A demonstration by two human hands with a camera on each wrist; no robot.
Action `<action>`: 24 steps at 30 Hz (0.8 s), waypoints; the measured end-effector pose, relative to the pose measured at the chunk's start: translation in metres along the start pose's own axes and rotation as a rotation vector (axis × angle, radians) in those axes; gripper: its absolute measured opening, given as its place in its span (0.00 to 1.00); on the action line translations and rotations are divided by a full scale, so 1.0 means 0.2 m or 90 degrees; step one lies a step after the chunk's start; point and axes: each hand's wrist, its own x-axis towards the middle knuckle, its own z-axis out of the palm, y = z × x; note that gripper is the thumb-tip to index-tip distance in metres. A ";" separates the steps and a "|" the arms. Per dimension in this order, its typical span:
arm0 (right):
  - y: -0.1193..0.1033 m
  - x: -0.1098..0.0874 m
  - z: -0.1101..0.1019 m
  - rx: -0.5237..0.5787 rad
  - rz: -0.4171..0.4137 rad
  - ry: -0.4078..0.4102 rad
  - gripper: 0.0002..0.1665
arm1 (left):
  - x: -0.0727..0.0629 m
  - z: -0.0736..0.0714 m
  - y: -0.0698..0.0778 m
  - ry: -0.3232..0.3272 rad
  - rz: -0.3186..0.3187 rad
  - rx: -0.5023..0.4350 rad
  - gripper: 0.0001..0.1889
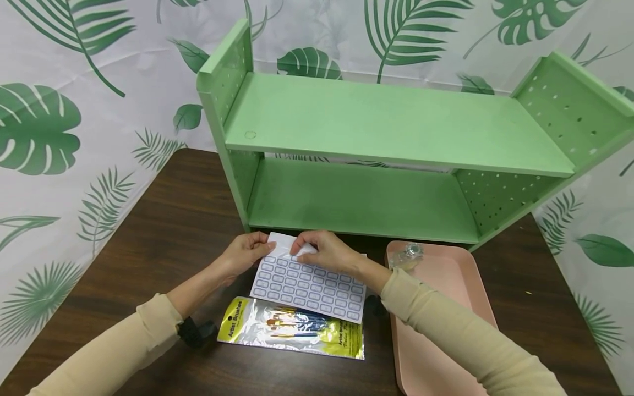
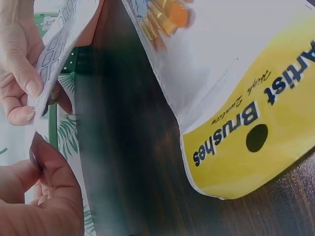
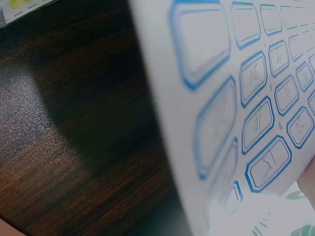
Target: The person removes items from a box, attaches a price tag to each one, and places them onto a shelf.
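A white sheet of stickers (image 1: pixel 307 286) with rows of blue-framed labels is held tilted above the table. My left hand (image 1: pixel 242 253) pinches its upper left corner between thumb and fingers. Near the top of the same sheet, the thumb and forefinger of my right hand (image 1: pixel 327 250) pinch it; whether a single label is lifted there, I cannot tell. In the right wrist view, faint handwritten marks show on some labels of the sticker sheet (image 3: pixel 266 118). Just below the sheet lies a packet of artist brushes (image 1: pixel 292 330), partly covered by the sheet's lower edge.
A green two-tier shelf (image 1: pixel 371 121) stands behind the hands on the dark wooden table (image 1: pixel 173 209). At the right, under my right forearm, is a pink tray (image 1: pixel 455 280) with a small clear plastic item (image 1: pixel 408 254) in its far left corner. Leaf-patterned cloth hangs behind.
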 end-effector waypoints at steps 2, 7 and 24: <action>0.00 0.00 0.00 0.006 -0.004 -0.005 0.06 | 0.00 0.00 0.00 -0.001 -0.001 -0.002 0.14; 0.01 0.00 -0.01 0.023 -0.014 -0.010 0.09 | 0.00 0.00 0.00 -0.004 -0.001 -0.010 0.14; 0.00 0.00 0.01 -0.004 0.005 0.017 0.03 | -0.01 0.02 -0.01 0.002 -0.011 -0.010 0.15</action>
